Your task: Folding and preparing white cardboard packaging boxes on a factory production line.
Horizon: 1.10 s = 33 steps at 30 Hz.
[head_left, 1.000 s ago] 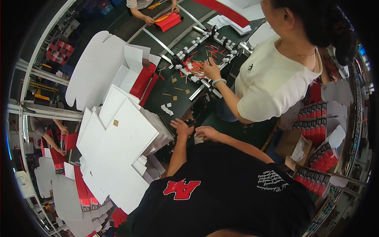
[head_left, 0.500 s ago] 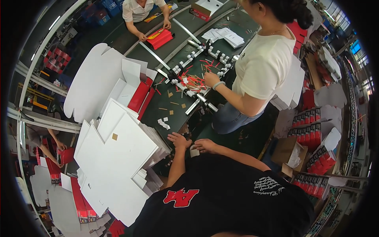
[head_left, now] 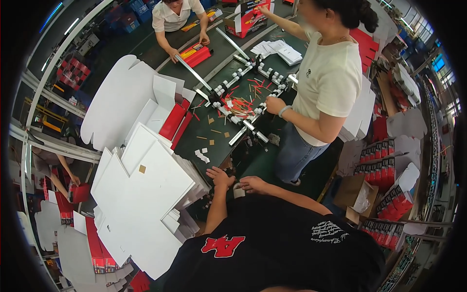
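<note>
From the head view, I locate the pale curved piece (head_left: 239, 191) to the right of the white sheet stack (head_left: 146, 209), the landmark for all positions below. Right hand (head_left: 252, 184): farther right of the stack than the piece, fingertips bent at its upper edge; I cannot tell whether they grasp it or merely rest there. Left hand (head_left: 220, 178): between the stack and the piece, fingers spread, nothing visible in the palm; I read the grip as released. Caution: the left forearm (head_left: 216, 214) lies just beside the stack's uneven right edge; in my judgement, an outward elbow swing could fan or slide the upper sheets. Caution: if the right fingertips have only partial purchase, a quick lift could drop the piece out of view. 1 tan square (head_left: 142, 169) lies on the stack's top sheet; it could become trapped if another sheet were laid over it. White scraps (head_left: 202, 156) lie beyond the stack's right edge on the green tabletop (head_left: 188, 142); a sleeve or sheet could drag them. A red-and-white carton (head_left: 172, 121) sits just behind the stack. Farther behind and right of the stack, a roller frame (head_left: 234, 79) surrounds loose red and tan sticks (head_left: 241, 104), with 1 pale-shirted co-worker (head_left: 328, 90) beside it.
</note>
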Each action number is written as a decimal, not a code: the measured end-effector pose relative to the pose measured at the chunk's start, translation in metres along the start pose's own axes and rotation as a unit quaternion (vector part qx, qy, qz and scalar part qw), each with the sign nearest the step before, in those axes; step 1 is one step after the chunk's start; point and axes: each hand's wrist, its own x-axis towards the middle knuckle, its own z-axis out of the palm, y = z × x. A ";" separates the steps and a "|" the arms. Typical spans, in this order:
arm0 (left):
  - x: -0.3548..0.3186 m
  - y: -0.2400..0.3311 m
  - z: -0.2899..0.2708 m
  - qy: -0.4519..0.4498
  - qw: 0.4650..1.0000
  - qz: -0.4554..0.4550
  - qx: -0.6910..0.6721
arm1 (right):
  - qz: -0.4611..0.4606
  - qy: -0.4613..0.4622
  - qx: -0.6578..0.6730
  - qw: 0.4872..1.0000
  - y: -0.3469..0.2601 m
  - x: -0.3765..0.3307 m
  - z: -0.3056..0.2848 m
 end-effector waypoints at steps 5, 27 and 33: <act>-0.003 0.002 0.001 0.021 0.999 0.006 -0.029 | 0.003 0.004 0.022 1.000 -0.003 -0.008 -0.006; 0.027 0.052 0.018 0.078 0.979 -0.190 -0.015 | -0.128 0.180 0.088 0.971 -0.059 0.002 -0.064; 0.173 -0.021 0.069 0.063 0.833 -0.547 -0.049 | -0.261 0.294 0.022 0.919 -0.086 -0.016 -0.078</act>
